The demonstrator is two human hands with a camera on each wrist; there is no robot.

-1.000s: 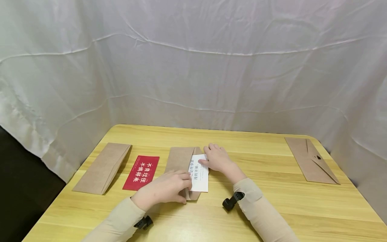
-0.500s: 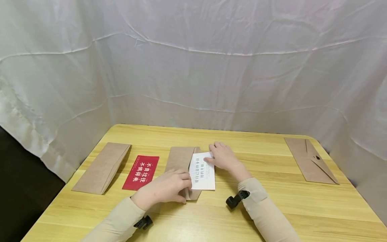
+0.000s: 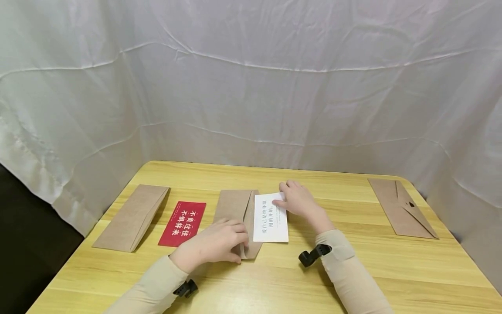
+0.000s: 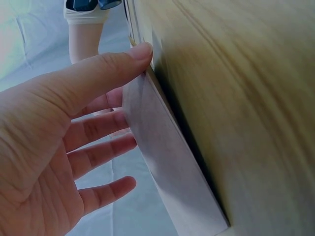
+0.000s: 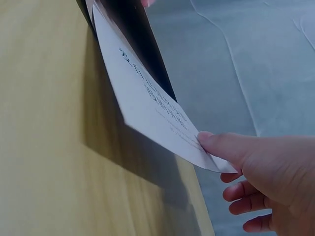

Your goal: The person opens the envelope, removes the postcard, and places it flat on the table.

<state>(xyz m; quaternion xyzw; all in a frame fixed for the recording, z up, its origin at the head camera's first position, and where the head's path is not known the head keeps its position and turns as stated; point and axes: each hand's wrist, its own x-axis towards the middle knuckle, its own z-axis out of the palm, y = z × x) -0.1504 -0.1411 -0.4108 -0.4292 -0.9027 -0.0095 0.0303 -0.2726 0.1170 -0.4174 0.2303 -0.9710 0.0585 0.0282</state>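
Observation:
In the head view my right hand [image 3: 300, 203] pinches the far right corner of a white card [image 3: 270, 229] printed with dark Chinese characters. The right wrist view shows the thumb on the printed face of the card [image 5: 140, 118], which is raised over the table and casts a shadow. A brown paper envelope [image 3: 230, 204] lies at the table's middle; the card's left edge overlaps its flap side. My left hand [image 3: 215, 242] holds the envelope's near end, thumb at its near edge and fingers across its face. The envelope [image 4: 172, 162] fills much of the left wrist view's middle.
Left of the middle envelope lies a red card [image 3: 182, 223] with white characters. A second brown envelope [image 3: 131, 218] sits near the table's left edge. Another envelope [image 3: 400, 209] with a small dark mark lies far right. A white curtain [image 3: 274, 100] hangs behind the wooden table [image 3: 333, 279].
My right hand has moved right with the white card, drawing it out of the envelope's opening, so more of its print shows. The left hand has stayed on the envelope.

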